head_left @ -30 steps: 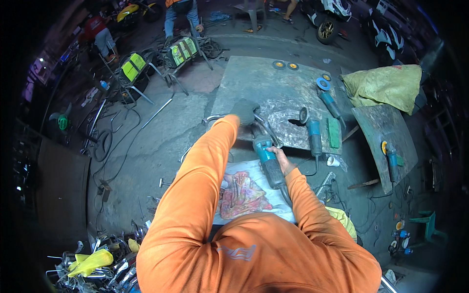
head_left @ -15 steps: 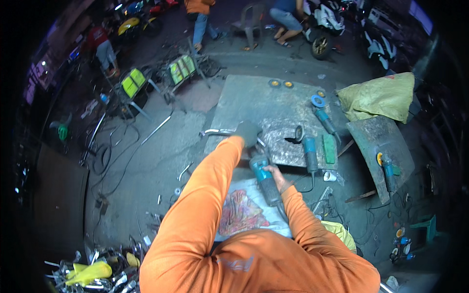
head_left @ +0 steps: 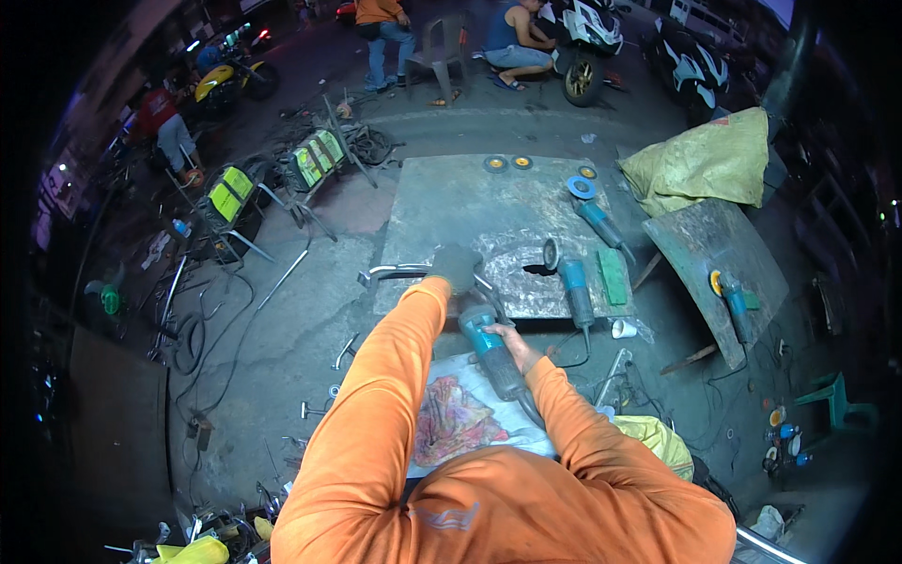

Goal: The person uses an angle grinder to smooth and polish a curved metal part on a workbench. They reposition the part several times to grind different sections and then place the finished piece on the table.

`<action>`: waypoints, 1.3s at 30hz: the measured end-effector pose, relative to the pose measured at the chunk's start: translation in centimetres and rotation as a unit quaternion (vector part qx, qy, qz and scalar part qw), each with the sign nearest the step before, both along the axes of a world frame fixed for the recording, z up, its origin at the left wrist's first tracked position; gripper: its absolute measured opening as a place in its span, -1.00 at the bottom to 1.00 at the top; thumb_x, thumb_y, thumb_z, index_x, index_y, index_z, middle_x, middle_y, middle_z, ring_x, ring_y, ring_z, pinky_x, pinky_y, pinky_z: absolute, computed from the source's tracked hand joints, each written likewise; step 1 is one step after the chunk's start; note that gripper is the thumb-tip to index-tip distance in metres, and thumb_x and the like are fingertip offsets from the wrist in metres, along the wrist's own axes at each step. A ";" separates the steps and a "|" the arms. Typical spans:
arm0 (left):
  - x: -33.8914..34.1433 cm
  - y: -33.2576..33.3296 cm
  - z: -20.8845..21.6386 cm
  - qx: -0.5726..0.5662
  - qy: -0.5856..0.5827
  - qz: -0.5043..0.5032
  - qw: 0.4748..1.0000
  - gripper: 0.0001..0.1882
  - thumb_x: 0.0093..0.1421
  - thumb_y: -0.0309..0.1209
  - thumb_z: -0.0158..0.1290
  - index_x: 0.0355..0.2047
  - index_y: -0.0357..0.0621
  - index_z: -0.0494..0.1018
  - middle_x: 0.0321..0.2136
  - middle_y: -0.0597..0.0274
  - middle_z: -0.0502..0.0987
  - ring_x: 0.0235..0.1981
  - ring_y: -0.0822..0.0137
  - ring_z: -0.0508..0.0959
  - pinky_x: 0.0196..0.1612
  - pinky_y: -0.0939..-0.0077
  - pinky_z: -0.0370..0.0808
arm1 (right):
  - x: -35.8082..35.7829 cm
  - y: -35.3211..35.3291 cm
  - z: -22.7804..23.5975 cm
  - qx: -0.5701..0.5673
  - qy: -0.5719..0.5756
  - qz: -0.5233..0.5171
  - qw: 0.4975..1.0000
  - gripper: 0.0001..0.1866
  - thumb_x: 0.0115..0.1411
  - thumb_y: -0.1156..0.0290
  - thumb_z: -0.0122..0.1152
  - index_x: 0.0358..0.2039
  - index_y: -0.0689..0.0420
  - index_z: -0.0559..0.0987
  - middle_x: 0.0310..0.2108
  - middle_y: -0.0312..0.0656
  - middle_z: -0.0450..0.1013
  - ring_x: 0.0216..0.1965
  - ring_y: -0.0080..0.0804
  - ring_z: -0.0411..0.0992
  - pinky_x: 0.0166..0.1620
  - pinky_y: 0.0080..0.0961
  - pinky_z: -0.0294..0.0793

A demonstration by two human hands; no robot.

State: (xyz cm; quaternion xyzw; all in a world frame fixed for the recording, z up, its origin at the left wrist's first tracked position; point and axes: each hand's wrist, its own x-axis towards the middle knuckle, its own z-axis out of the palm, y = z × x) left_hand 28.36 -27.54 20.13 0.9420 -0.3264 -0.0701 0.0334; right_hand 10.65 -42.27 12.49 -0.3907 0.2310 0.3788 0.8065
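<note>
My left hand (head_left: 456, 267), in a dark grey glove, is closed around a bent shiny metal tube (head_left: 399, 271) at the near edge of the worktable (head_left: 442, 202). Bare and wrapped round its body, my right hand (head_left: 514, 345) grips a teal and dark grey angle grinder (head_left: 490, 355). The grinder's head points away from me, towards the tube just below my left hand. Its disc is hidden. Below it, a stained pink cloth (head_left: 456, 418) lies over a white sheet across my lap.
On the table rest a second grinder (head_left: 575, 287), a grinder with a blue disc (head_left: 598, 224), a green block (head_left: 613, 275) and yellow-centred discs (head_left: 495, 164). At right, another grinder (head_left: 736, 308) lies on a tilted board near a yellow sack (head_left: 700, 169). Cables (head_left: 193, 338) cross the floor at left.
The whole view has shifted, so more of the far street shows and the table sits further left in the picture. Both hands keep their hold on the tube and the angle grinder.
</note>
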 end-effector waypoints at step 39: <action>7.6 3.8 -0.3 -0.173 0.098 0.017 0.980 -0.76 -0.06 -0.46 0.16 -0.33 0.00 0.67 -0.37 0.08 0.69 -0.33 0.10 0.67 -0.23 0.28 0.55 | 0.3 -1.0 -3.5 0.125 -0.034 -0.053 0.990 -0.36 0.29 -0.01 0.19 0.27 0.02 0.30 -0.14 0.31 0.54 -0.30 0.22 0.61 -0.29 0.13 0.69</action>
